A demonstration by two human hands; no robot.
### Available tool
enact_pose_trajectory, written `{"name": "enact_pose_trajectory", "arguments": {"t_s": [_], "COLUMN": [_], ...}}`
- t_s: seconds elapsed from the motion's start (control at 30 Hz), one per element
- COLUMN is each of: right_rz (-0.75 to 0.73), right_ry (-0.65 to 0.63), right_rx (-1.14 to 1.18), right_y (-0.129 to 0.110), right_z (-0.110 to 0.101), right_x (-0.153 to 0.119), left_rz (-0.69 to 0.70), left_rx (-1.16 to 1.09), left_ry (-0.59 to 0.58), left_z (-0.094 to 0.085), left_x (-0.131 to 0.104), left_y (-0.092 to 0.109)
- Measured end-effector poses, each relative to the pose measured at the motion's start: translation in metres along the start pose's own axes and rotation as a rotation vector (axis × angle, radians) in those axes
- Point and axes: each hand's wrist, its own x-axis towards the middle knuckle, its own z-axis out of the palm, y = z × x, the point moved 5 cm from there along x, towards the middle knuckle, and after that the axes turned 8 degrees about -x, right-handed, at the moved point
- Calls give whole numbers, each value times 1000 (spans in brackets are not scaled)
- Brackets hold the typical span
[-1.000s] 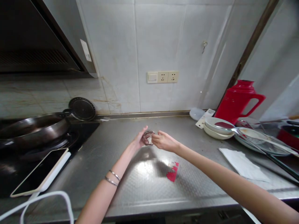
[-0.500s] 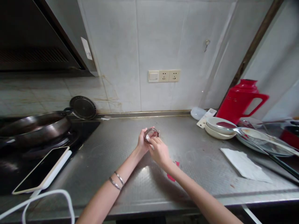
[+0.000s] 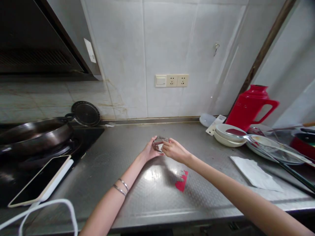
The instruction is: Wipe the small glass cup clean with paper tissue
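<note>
Above the countertop, between its back and front edges, the left hand grips a small, clear round dish, fingers curled about its left side and underneath. The dish is tilted, its open mouth facing up and toward the wearer; being round, it shows no clear long axis. The right hand has its fingertips bunched at the rim's right side, beside a white patch inside; whether they grip anything, I cannot tell. A red patch lies toward the countertop's front edge.
</note>
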Motion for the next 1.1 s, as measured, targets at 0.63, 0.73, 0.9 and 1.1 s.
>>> {"name": "enact_pose_trajectory", "arguments": {"t_s": [0.63, 0.73, 0.9, 1.1], "right_rz": [698, 512, 134, -2], "right_ry": [287, 254, 127, 122], "right_rx": [366, 263, 122, 19], "right_y": [-25, -21, -19, -12], "right_z": [-8, -13, -14, -11], "right_x": [11, 1, -9, -9], "left_rz": [221, 135, -28, 68], "left_rx": [-118, -35, 121, 99], "left_ry": [-318, -351, -118, -19], "left_z": [32, 33, 13, 7], "left_x": [-15, -22, -18, -7], "left_y": [-7, 5, 13, 3]}}
